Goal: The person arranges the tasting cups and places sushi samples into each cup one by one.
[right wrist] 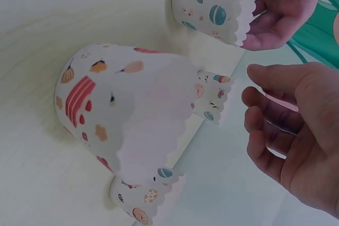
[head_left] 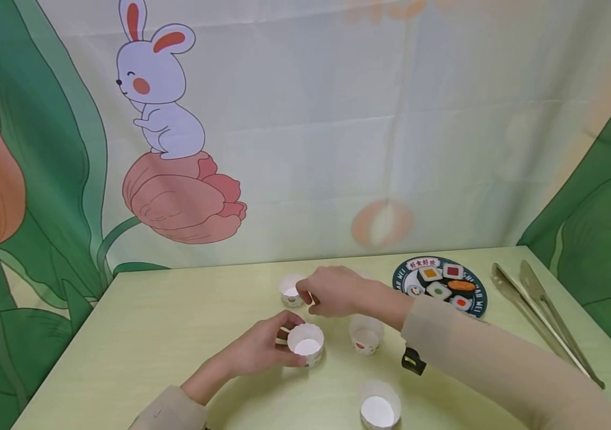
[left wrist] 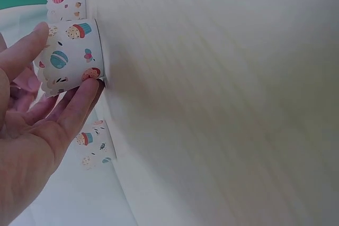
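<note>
My left hand (head_left: 262,347) grips a white paper baking cup (head_left: 306,344) with a scalloped rim; the left wrist view shows cupcake and macaron prints on this cup (left wrist: 74,56). Thumb and fingers lie on opposite sides of it, and it stands upright at the table. Above and behind it is my right hand (head_left: 337,291), fingers loosely bent with nothing between them. A second cup (head_left: 291,289) stands by the right fingertips in the head view. The right wrist view shows the right hand (right wrist: 296,130) apart from the cups.
More paper cups stand on the pale table: a middle one (head_left: 367,334) under the right forearm and a front one (head_left: 380,406). A round sushi-print mat (head_left: 439,285) lies at the back right, partly behind the sleeve. Metal tongs (head_left: 547,322) lie farther right.
</note>
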Demonstrator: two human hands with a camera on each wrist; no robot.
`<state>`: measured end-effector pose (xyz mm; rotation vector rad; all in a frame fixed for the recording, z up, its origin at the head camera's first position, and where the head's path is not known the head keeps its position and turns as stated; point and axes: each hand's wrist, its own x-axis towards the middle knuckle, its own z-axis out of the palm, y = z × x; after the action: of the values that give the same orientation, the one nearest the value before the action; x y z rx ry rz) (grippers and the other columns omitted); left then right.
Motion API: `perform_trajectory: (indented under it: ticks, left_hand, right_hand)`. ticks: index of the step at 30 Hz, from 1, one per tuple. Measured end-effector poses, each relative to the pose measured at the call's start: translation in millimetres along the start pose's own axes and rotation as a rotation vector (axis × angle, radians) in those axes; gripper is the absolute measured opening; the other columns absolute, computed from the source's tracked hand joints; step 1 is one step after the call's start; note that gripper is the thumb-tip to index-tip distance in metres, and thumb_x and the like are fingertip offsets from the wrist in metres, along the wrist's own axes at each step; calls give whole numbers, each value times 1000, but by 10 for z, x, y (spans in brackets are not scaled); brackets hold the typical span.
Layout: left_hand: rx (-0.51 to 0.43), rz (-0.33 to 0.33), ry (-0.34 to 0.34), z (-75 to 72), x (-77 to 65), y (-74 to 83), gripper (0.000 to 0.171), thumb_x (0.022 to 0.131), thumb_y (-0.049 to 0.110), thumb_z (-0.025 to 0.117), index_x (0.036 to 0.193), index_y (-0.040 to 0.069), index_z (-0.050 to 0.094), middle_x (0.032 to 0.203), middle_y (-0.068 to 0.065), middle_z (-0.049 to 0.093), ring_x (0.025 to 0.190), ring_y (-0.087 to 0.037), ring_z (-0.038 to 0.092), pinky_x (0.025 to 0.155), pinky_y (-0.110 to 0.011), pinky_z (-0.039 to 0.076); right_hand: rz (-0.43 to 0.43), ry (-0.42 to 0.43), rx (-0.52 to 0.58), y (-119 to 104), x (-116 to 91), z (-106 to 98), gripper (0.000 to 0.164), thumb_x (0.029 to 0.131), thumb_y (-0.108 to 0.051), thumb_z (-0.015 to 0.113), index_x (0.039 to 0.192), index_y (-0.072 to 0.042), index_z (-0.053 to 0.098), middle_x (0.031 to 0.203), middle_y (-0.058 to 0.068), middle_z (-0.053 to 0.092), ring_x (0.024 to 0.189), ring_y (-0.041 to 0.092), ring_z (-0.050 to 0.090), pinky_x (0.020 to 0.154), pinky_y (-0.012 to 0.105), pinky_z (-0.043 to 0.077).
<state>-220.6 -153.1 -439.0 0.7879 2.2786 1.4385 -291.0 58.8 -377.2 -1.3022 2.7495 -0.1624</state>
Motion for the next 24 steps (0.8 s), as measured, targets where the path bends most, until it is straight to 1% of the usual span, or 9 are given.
perform_trajectory:
  ticks: [3,6,10,15,19,22,24]
  left_hand:
    - [-4,1,-5,-3,-6,2,52,87,6,83,128,-5,52,119,-17,62,113,-35,61,95,-38,56]
    - [-2,-2,-10,-6,-13,4,52,87,6,83,128,-5,52,119,-16,62,113,-34,61,95,-38,56]
    - [0,3,-8,-10,-30,8,51,88,6,82,128,-4,52,119,-16,62,113,-33,60,95,-38,56]
    - [-5,16,-8,-11,-60,24,47,88,6,82,125,0,54,120,-17,62,112,-34,61,95,-38,56]
    - [-4,13,-6,-11,-60,29,48,88,7,83,125,-2,54,119,-15,62,112,-33,61,94,-37,56]
    - [-4,0,-2,-9,-51,28,51,87,6,83,127,-4,53,118,-15,62,112,-32,61,94,-36,56]
    - [0,-8,-2,-4,-46,25,53,87,5,83,128,-5,52,118,-15,62,112,-32,61,93,-35,56]
  right_hand:
    - [-39,-15,20,-29,-71,-16,17,91,-20,78,85,-24,63,71,-14,57,65,8,55,58,28,47]
    - [-83,-42,42,-61,-134,-25,16,93,-20,77,84,-25,64,70,-15,57,63,7,54,57,26,47]
    - [-137,-91,69,-120,-205,-43,10,95,-21,75,90,-23,67,70,-13,57,64,6,54,58,25,47]
    - [-190,-156,69,-187,-264,-47,6,95,-22,74,98,-23,69,69,-12,57,64,4,53,59,25,46]
    - [-178,-196,27,-235,-293,-45,10,93,-24,78,102,-22,74,70,-14,58,64,4,55,60,24,47]
    - [-152,-215,-4,-261,-305,-31,13,91,-23,81,103,-21,77,74,-14,62,68,5,56,63,24,49]
    - [-132,-224,-25,-272,-310,-16,12,90,-23,82,101,-22,78,78,-14,64,70,5,57,64,24,50]
